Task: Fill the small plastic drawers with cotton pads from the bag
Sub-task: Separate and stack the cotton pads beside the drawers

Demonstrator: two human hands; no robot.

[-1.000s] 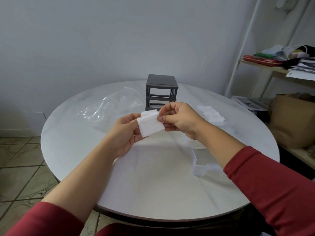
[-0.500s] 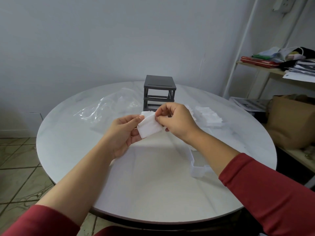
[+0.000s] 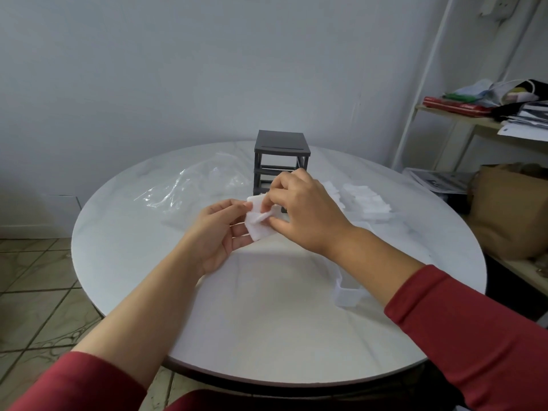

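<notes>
We hold the cotton pads [image 3: 260, 230] above the counter [image 3: 267, 327], before the dark drawer frame [image 3: 281, 149]: our left grip [image 3: 219, 232] pinches their left edge, our right grip [image 3: 305, 212] pinches the top. A clear drawer [image 3: 347, 295] lies beneath our right forearm.

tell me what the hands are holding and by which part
White cotton pads, held by both hands. The left hand grips their left edge with fingers underneath, and the right hand pinches their upper right side.
</notes>
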